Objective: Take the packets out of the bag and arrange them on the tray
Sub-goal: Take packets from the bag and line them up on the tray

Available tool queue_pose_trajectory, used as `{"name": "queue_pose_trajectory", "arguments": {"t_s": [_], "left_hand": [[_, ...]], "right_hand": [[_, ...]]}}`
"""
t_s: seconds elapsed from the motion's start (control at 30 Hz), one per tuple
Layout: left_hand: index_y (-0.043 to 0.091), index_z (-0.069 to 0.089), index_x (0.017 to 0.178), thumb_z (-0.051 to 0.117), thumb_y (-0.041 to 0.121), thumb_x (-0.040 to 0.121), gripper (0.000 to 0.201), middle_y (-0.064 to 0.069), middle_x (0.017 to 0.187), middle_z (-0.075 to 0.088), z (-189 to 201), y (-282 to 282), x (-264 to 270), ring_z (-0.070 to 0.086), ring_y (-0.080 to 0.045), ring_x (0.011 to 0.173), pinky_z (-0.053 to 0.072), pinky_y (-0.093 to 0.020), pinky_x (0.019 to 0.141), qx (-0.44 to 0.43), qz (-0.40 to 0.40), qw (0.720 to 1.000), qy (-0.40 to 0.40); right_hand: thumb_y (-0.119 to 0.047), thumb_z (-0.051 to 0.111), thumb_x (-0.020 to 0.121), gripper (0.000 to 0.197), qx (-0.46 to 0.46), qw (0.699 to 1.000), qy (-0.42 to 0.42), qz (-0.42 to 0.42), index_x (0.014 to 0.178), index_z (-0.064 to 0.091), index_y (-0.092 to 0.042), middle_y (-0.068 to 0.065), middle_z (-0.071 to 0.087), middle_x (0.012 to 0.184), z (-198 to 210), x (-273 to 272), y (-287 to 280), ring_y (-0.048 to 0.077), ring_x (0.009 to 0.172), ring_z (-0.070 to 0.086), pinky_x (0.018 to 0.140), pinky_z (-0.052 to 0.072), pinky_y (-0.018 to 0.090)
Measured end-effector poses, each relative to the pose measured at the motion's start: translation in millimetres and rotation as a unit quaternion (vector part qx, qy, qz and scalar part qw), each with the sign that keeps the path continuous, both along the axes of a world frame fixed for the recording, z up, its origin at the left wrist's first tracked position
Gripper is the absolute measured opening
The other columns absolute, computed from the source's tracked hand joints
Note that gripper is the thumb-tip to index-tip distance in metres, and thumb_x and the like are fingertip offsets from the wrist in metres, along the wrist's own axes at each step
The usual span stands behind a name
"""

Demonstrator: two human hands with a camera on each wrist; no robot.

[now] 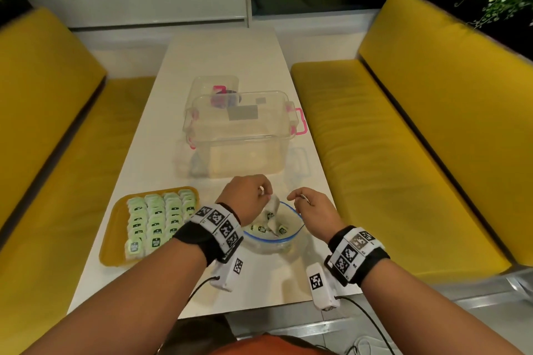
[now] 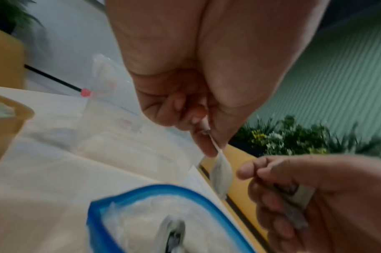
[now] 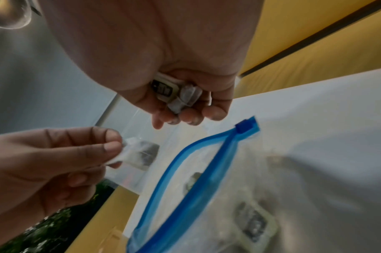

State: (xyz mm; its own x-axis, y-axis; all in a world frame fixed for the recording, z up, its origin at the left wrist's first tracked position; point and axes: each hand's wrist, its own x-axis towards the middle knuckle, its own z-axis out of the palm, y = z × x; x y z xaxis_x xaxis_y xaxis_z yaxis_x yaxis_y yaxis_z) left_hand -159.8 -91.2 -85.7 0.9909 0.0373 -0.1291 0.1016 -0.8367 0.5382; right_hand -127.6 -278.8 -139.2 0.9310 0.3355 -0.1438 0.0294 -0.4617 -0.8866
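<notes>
A clear zip bag (image 1: 291, 235) with a blue rim stands open on the white table, a few green packets (image 1: 261, 228) lying inside it. My left hand (image 1: 266, 194) hovers over the bag's mouth and pinches one packet (image 2: 220, 172) by its top edge between thumb and forefinger, so it hangs down. Beside it, my right hand (image 1: 297, 200) is curled around a small bunch of packets (image 3: 176, 92) in its palm. To the left, the yellow tray (image 1: 114, 242) carries several rows of green packets (image 1: 157, 216).
A clear plastic storage box (image 1: 239, 130) with pink latches stands farther back on the table (image 1: 230, 60), with a smaller clear box (image 1: 215, 86) behind it. Yellow benches (image 1: 403, 138) run along both sides. The table's near edge lies under my wrists.
</notes>
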Motion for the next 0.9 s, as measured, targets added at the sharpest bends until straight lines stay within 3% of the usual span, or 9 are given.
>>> {"name": "queue_pose_trajectory", "arguments": {"t_s": [0.07,0.13,0.23,0.3,0.4,0.47,0.57,0.77,0.9], "left_hand": [[0.03,0.07,0.092,0.068,0.029,0.086,0.007,0.01,0.08,0.063,14.3,10.1,-5.7,0.058,-0.008,0.078,0.039,-0.021,0.07,-0.009,-0.005,1.0,-0.008],[0.026,0.071,0.104,0.074,0.028,0.082,0.022,0.011,0.087,0.067,26.3,19.6,-12.2,0.057,-0.004,0.081,0.039,-0.018,0.075,-0.017,-0.027,0.999,0.006],[0.027,0.071,0.107,0.068,0.025,0.087,0.021,0.008,0.096,0.072,39.4,29.4,-20.0,0.061,-0.011,0.094,0.046,-0.026,0.087,0.047,-0.05,0.998,-0.003],[0.03,0.072,0.102,0.062,0.032,0.09,0.015,0.007,0.096,0.07,47.1,33.8,-23.6,0.061,-0.014,0.094,0.048,-0.032,0.085,0.082,-0.046,0.995,-0.024],[0.031,0.072,0.099,0.06,0.039,0.091,0.016,0.005,0.101,0.058,57.4,46.7,-30.5,0.052,-0.013,0.094,0.044,-0.032,0.083,0.097,-0.037,0.993,-0.051],[0.033,0.072,0.095,0.06,0.039,0.09,0.015,0.007,0.098,0.06,63.8,58.0,-34.7,0.052,-0.012,0.087,0.045,-0.034,0.081,0.1,-0.023,0.992,-0.068],[0.032,0.073,0.092,0.06,0.038,0.089,0.014,0.009,0.089,0.064,70.4,73.7,-41.5,0.055,-0.012,0.082,0.044,-0.03,0.075,0.105,-0.008,0.991,-0.078],[0.028,0.075,0.089,0.068,0.032,0.086,0.008,0.01,0.077,0.069,67.4,106.6,-53.4,0.059,-0.011,0.076,0.047,-0.029,0.074,0.049,0.019,0.997,-0.062],[0.024,0.075,0.096,0.068,0.026,0.088,0.011,0.008,0.084,0.072,69.1,126.3,-54.8,0.061,-0.01,0.078,0.047,-0.025,0.076,0.049,0.003,0.998,-0.039]], "right_hand": [[-0.012,0.051,0.095,0.019,0.012,0.999,-0.027,0.017,0.095,0.066,-0.024,-0.011,0.059,0.073,6.7,-1.8,7.9,0.005,0.064,0.052,0.064,0.04,0.022],[-0.012,0.061,0.089,0.018,0.022,0.997,-0.046,0.05,0.1,0.065,-0.027,-0.009,0.057,0.069,13.5,-5.1,17.0,0.004,0.059,0.05,0.063,0.042,0.018],[-0.014,0.074,0.079,0.031,0.041,0.994,-0.049,0.09,0.103,0.065,-0.03,-0.006,0.053,0.067,23.7,-9.5,33.9,0.007,0.058,0.047,0.062,0.045,0.02],[-0.025,0.079,0.077,0.025,0.05,0.992,-0.069,0.094,0.099,0.068,-0.03,-0.008,0.052,0.066,30.7,-10.3,45.9,0.006,0.058,0.045,0.059,0.043,0.02],[-0.033,0.076,0.082,0.009,0.07,0.988,-0.09,0.107,0.086,0.073,-0.025,-0.009,0.062,0.067,40.6,-10.7,68.9,0.006,0.062,0.051,0.063,0.044,0.024],[-0.033,0.07,0.087,0.014,0.068,0.986,-0.098,0.115,0.078,0.074,-0.022,-0.004,0.069,0.074,42.9,-10.6,83.5,0.008,0.067,0.055,0.067,0.046,0.028],[-0.029,0.072,0.086,0.014,0.058,0.986,-0.095,0.125,0.073,0.075,-0.028,-0.007,0.064,0.072,43.6,-13.1,101.9,0.004,0.065,0.052,0.065,0.041,0.022],[-0.022,0.075,0.082,0.009,0.048,0.984,-0.088,0.151,0.076,0.07,-0.018,-0.006,0.059,0.072,37.9,-15.6,132.6,0.003,0.062,0.048,0.061,0.037,0.018],[-0.021,0.074,0.084,0.007,0.052,0.982,-0.071,0.165,0.085,0.072,-0.015,-0.001,0.064,0.074,31.8,-17.1,151.0,0.002,0.061,0.049,0.059,0.039,0.016]]}}
